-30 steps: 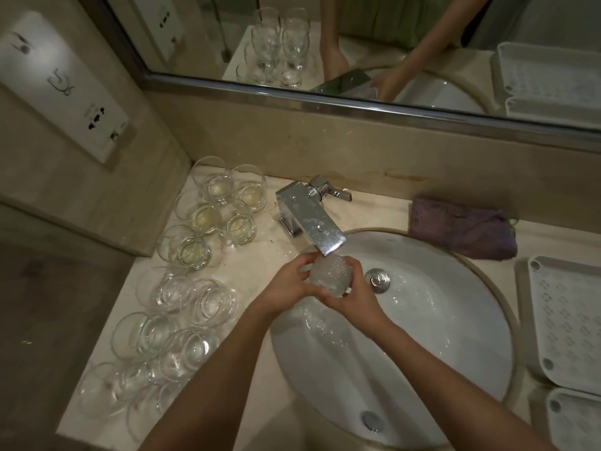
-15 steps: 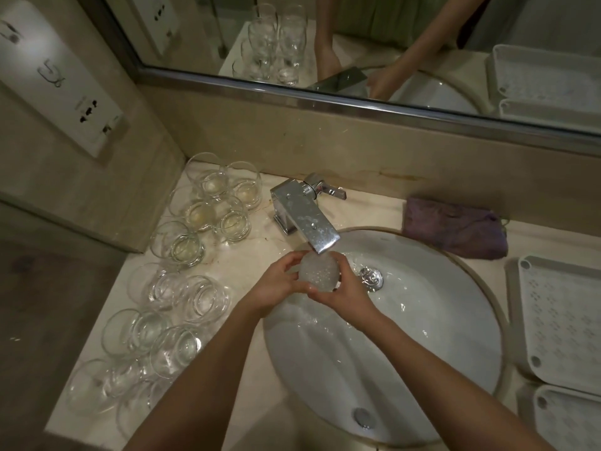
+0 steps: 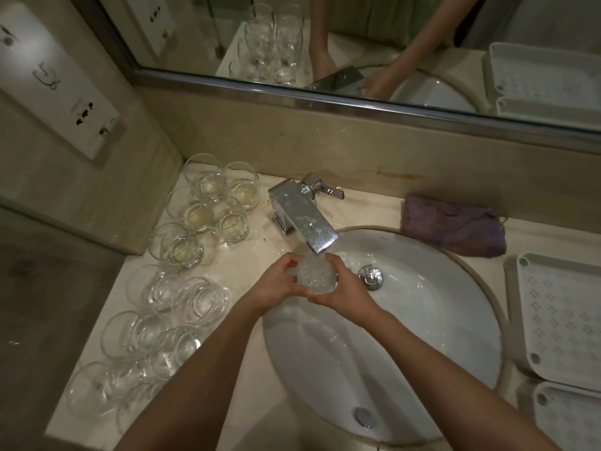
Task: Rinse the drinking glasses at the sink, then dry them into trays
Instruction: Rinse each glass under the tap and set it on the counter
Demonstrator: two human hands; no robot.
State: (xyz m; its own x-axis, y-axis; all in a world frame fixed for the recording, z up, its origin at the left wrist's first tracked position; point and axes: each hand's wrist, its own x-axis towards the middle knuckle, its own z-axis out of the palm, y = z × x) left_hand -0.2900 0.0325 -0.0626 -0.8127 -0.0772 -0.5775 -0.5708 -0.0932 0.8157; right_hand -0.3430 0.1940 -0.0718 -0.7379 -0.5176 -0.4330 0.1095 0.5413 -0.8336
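Dim, warm light over my sink, wide-angle view.
Glare glints on the faucet (image 3: pixel 302 221) at 12 o'clock; my forearms shade the basin (image 3: pixel 439 320); edges bow outward, and glasses (image 3: pixel 130 353) at 8 o'clock look soft, perhaps blurred.

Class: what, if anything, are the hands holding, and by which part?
A round clear drinking glass under the chrome tap; left hand and right hand cup its opposite sides.

No legible text, brand or number anywhere. Wall socket plate (image 3: pixel 55 79): small printed marks and pictograms present, too blurred to read. Faucet (image 3: pixel 304 219), trays (image 3: pixel 559 320): no readable markings.
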